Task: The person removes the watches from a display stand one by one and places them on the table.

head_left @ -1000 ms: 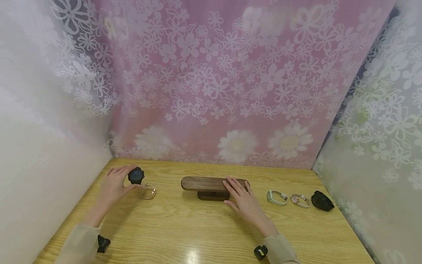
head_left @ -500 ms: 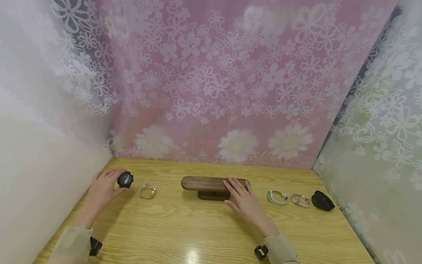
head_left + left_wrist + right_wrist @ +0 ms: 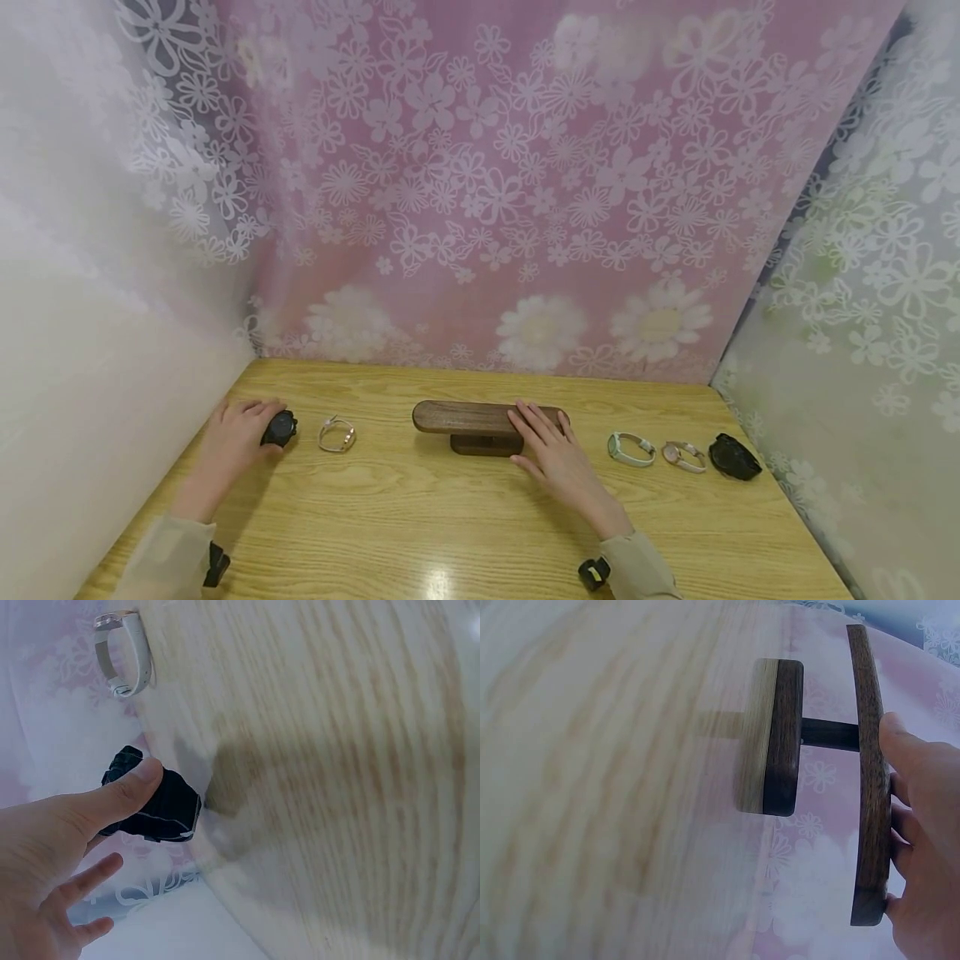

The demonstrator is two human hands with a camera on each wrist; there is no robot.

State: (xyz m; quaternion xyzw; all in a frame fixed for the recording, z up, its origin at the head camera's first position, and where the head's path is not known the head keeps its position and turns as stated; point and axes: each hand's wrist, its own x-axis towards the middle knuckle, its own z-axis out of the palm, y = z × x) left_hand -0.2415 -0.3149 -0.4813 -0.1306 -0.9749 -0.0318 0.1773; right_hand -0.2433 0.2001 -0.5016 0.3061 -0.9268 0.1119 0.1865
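My left hand point(image 3: 236, 435) pinches a black wristwatch point(image 3: 280, 428) at the left of the table. In the left wrist view the thumb lies over the watch point(image 3: 161, 806), two other fingers extend clear of it, and the fingers behind the watch are hidden. Just right of it in the head view is a light-strapped wristwatch point(image 3: 337, 435), standing on its side. My right hand point(image 3: 558, 458) rests on the right end of the dark wooden T-shaped watch stand point(image 3: 465, 416), fingers laid across the top bar. Its thumb touches the bar point(image 3: 870, 795) in the right wrist view.
Right of the stand stand a pale green wristwatch point(image 3: 630, 448), a white-strapped wristwatch with a pinkish face point(image 3: 683, 456) and a black wristwatch point(image 3: 734, 457) near the table's right edge. Flowered cloth point(image 3: 480, 208) hangs behind the wooden table point(image 3: 420, 533).
My left hand has carried the black watch left, away from the light-strapped watch, then lowered it toward the table. My right hand has stayed on the stand.
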